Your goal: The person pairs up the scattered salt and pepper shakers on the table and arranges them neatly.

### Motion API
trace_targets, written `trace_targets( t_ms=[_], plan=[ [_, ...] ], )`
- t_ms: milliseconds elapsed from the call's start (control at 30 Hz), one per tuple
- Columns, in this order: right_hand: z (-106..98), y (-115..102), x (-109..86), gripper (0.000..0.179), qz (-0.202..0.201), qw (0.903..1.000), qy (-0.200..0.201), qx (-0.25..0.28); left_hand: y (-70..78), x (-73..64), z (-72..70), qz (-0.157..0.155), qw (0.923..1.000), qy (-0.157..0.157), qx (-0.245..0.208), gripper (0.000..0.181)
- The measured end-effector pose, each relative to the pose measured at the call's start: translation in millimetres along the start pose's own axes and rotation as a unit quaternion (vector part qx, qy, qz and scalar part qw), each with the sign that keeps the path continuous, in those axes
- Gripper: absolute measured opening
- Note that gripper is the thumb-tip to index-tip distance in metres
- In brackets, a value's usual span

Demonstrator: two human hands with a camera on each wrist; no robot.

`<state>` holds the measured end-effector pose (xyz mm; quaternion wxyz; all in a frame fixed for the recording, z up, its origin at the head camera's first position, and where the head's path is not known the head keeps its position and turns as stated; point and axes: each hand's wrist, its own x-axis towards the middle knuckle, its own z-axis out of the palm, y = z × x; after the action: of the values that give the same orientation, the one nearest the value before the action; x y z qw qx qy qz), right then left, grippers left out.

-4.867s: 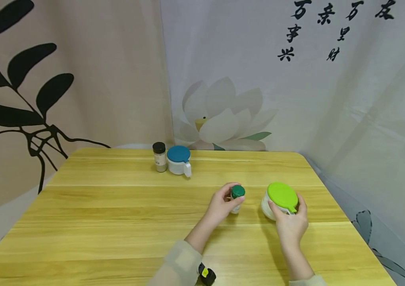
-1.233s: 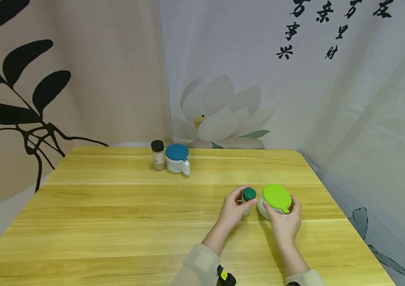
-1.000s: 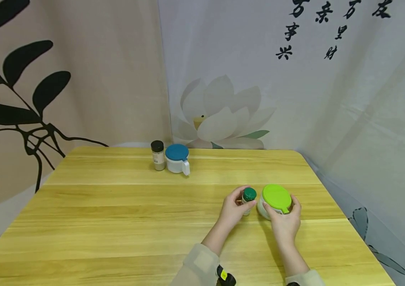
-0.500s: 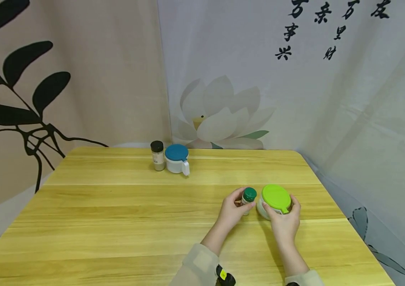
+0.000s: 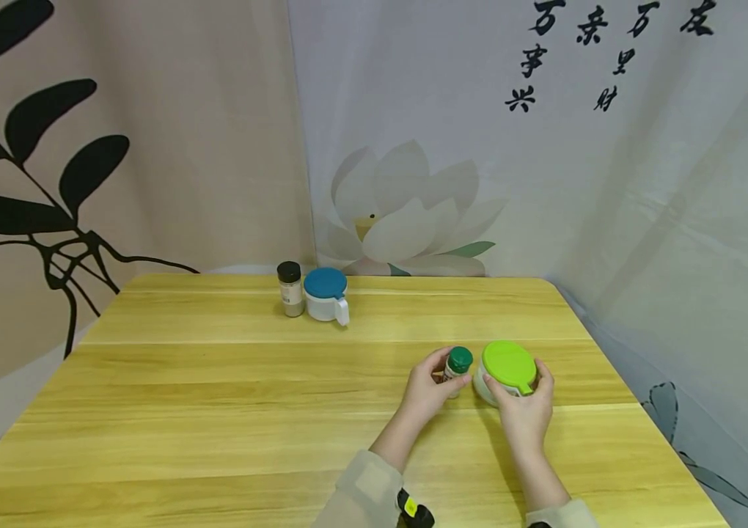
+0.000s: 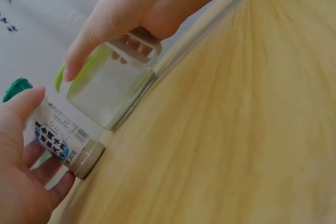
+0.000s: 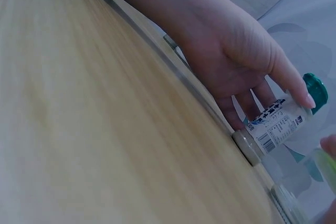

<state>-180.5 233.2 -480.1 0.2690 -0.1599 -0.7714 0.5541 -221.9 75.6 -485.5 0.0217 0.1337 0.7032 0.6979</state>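
My left hand [image 5: 424, 387] holds a small seasoning bottle [image 5: 459, 359] with a green cap, thumb on the near side and fingers behind. In the left wrist view the seasoning bottle [image 6: 60, 135] shows a printed label and pale contents, its base on the table. Just right of it stands a clear seasoning jar [image 5: 508, 363] with a lime-green lid, a narrow gap between them. My right hand [image 5: 528, 412] grips this jar, thumb at the near side and fingers round the far right. A pale handle [image 6: 149, 45] shows under that hand in the left wrist view.
At the back of the wooden table [image 5: 215, 411] stand a black-capped seasoning bottle [image 5: 291, 290] and a white jar [image 5: 325, 295] with a blue lid, side by side. A printed curtain [image 5: 413, 88] hangs behind the table.
Since the oldest frame, my left hand has brought the green-capped bottle right, close to the jar, and the jar has shifted slightly left. Over the last second both hands stay almost still.
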Motion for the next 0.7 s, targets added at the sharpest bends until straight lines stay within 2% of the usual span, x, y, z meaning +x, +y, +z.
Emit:
trace_targets(
  t_ms=[333,700],
  plan=[
    [0.6,0.1,-0.6,0.100,-0.002,1.0000,0.003,0.004,-0.9,-1.3,-1.7,-0.006,1.0000,-0.006,-0.004,0.050],
    [0.6,0.0,0.3,0.099,-0.028,0.9992,0.010,0.027,-1.3,0.3,-6.7,-0.005,0.9999,-0.014,0.005,0.057]
  ],
)
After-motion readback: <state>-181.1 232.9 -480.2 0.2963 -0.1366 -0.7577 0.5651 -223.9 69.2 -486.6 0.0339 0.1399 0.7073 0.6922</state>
